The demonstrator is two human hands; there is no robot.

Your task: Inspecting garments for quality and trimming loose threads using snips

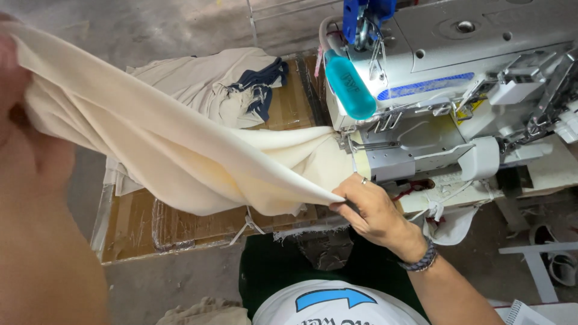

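Note:
A long piece of cream fabric (162, 144) stretches from the upper left down to the lower middle. My left hand (24, 120), very close to the camera and blurred, grips the fabric's upper end at the left edge. My right hand (367, 207) pinches the lower corner of the fabric just in front of the white industrial sewing machine (445, 78). A ring and a braided wristband are on that right hand and arm. Part of the fabric lies bunched against the machine's left side near the needle area.
A heap of cream and navy garments (235, 84) lies on a cardboard-covered surface (144, 222) behind the fabric. A teal cylinder (350, 87) is fixed to the machine's left end. Concrete floor shows at top left, sandals (557, 259) at right.

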